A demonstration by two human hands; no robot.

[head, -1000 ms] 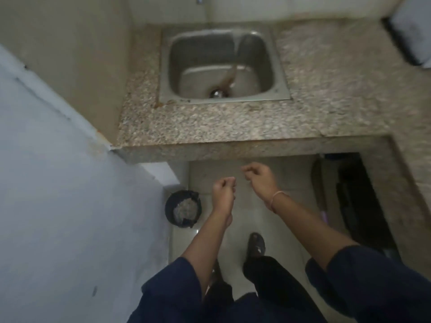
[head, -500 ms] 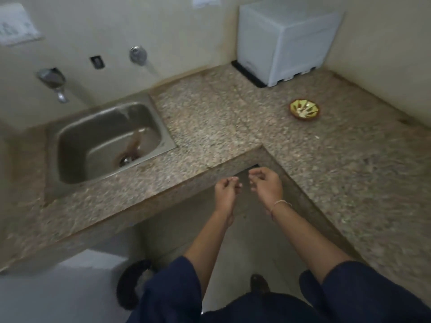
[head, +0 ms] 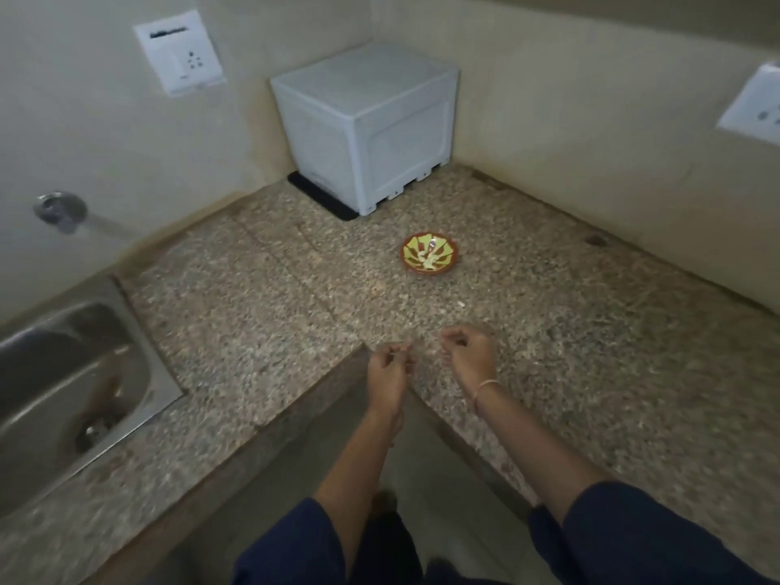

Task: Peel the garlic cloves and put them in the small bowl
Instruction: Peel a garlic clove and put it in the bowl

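The left hand is held just over the inner corner of the stone countertop, with the back of the hand up and the forearm coming up from the lower edge. Its fingers are curled and the tips meet the thumb. The right hand hovers beside it, over the countertop near the front edge, with thumb and forefinger closed into a small ring. The picture is too blurred to tell whether either hand pinches something. A thin bracelet lies around the right wrist, and both arms wear dark blue sleeves.

The small bowl stands upright on the countertop, its mouth open upward, well apart from the hands and toward the back corner. It is round, with a brown rim and a yellow-green pattern. Pale garlic cloves lie in it in a small heap; which way they point cannot be told.

Behind the bowl, in the back corner, stands a white box. At the left edge a steel sink is set into the countertop. A switch plate on the wall has a dark line of writing, which is not readable.
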